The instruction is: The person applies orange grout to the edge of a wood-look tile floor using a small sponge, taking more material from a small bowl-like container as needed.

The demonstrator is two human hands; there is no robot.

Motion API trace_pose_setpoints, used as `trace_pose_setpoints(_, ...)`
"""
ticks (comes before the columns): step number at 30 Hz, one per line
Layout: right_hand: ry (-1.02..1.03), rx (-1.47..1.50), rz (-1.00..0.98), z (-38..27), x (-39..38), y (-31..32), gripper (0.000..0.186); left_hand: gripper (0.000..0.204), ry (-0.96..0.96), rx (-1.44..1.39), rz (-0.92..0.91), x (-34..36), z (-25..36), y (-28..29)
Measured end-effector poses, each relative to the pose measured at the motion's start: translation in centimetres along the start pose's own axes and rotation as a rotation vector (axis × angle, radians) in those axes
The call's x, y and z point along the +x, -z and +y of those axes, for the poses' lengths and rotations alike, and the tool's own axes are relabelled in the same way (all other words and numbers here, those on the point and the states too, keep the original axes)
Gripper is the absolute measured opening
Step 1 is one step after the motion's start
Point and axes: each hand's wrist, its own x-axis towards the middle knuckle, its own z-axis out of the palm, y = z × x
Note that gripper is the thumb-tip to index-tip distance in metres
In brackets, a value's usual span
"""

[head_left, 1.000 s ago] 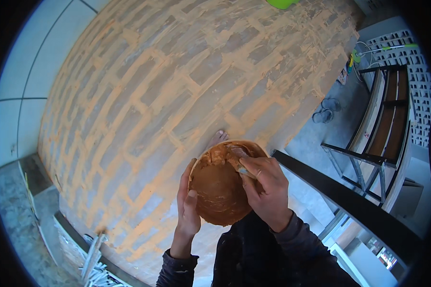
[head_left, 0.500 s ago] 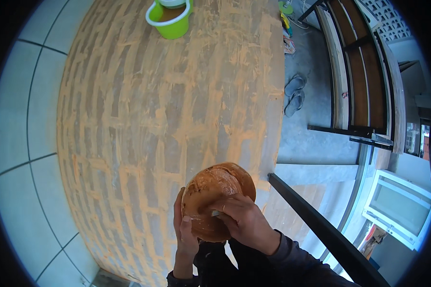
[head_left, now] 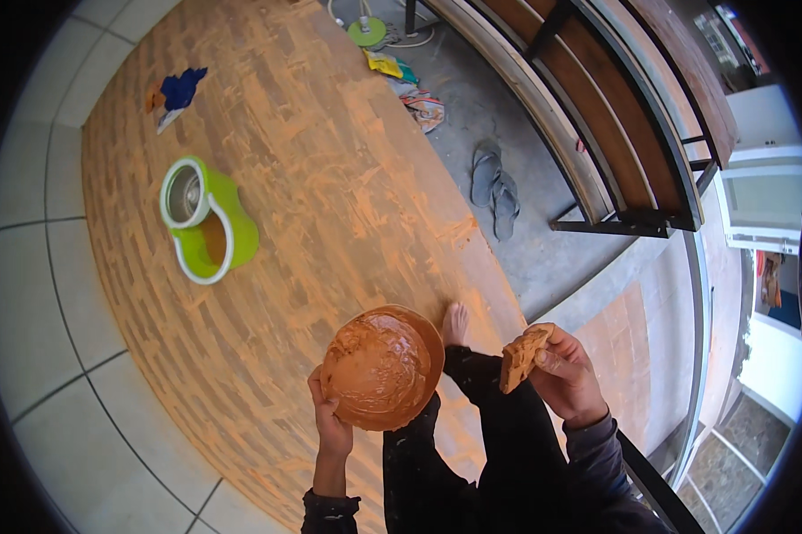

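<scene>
From the head view, a bowl [head_left: 434,340] of orange paste [head_left: 379,367] is held above the near part of the patterned floor [head_left: 330,196], its opening turned up. Its left side is gripped by the left hand [head_left: 332,423], which is partly closed, with the thumb laid over the rim and the fingers wrapped outside. A flat piece [head_left: 518,360] caked in the same paste is pinched between the thumb and fingers of the right hand [head_left: 568,374], near the floor's right edge; what lies under the coating cannot be told. Between bowl and piece a gap is left, in which a bare foot [head_left: 455,325] is seen, set just inside that edge. A green bucket [head_left: 241,233] with a white rim is placed toward the floor's left edge, well apart from the bowl, a wide smeared stretch being left between them. A dark blue cloth [head_left: 180,89] is seen in the far left corner. Beyond the right edge, grey sandals [head_left: 486,173] are set on a strip of concrete [head_left: 539,196], which is bounded on its far side by a metal-framed rack [head_left: 597,98]. Crumpled packets [head_left: 423,111] are lying against the floor's right edge, farther up. The left edge is bordered by pale tiles [head_left: 36,294].
</scene>
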Motion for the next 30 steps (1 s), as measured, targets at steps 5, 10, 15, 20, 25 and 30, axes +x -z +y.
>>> trace_pose_setpoints(5, 0.126, 0.019, 0.184, -6.8, 10.8, 5.5, 0.03, 0.053, 0.153, 0.151, 0.036, 15.0, 6.6, -5.8)
trace_pose_setpoints(10, 0.112, 0.013, 0.328, -6.6, 26.6, 16.4, 0.036, 0.053, 0.167, 0.305, 0.015, 33.8, 8.7, -9.2)
trace_pose_setpoints(15, 0.076, -0.005, 0.396, -2.7, 37.5, 26.1, 0.035, 0.051, 0.166, 0.399, 0.003, 50.8, 5.6, -11.4)
trace_pose_setpoints(20, 0.083, -0.14, 0.414, 0.7, 43.4, 31.8, 0.035, 0.052, 0.21, 0.305, 0.011, 62.3, 1.4, -12.2)
trace_pose_setpoints(25, 0.108, -0.278, 0.377, 4.3, 46.6, 35.9, 0.027, 0.052, 0.159, 0.369, -0.065, 70.3, -4.1, -14.0)
trace_pose_setpoints(30, 0.164, -0.497, 0.357, 8.5, 48.3, 38.2, 0.03, 0.049, 0.118, 0.327, -0.066, 73.9, -8.5, -14.0)
